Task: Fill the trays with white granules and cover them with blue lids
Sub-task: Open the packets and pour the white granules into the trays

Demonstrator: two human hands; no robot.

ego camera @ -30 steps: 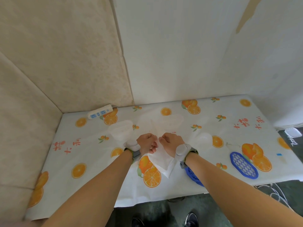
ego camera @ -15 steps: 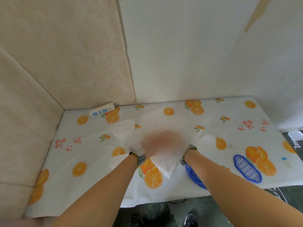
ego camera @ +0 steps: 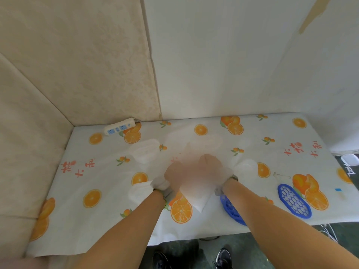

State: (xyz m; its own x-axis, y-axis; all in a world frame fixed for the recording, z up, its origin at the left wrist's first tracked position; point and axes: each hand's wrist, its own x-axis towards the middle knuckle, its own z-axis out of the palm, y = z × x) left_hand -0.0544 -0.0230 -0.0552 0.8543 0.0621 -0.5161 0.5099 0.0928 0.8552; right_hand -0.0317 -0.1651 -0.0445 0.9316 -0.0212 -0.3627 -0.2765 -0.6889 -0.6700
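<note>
Both hands, left hand (ego camera: 175, 176) and right hand (ego camera: 210, 169), are gripping a white bag (ego camera: 196, 193); blurred, so the exact grip is unclear. A sudden tear risks scattering granules beyond the trays (ego camera: 145, 152).

Bright, even daylight fills the scene, soft enough that the desk (ego camera: 194, 220) shows almost no shadows. The pale wall (ego camera: 233, 65) looks washed out. Both the left hand (ego camera: 175, 176) and the right hand (ego camera: 210, 169) are smeared by motion blur, as is the white bag (ego camera: 196, 197) they hold. Wide-angle distortion bends the desk edges and wall seams. The clear trays (ego camera: 145, 152) barely stand out against the cloth.
</note>
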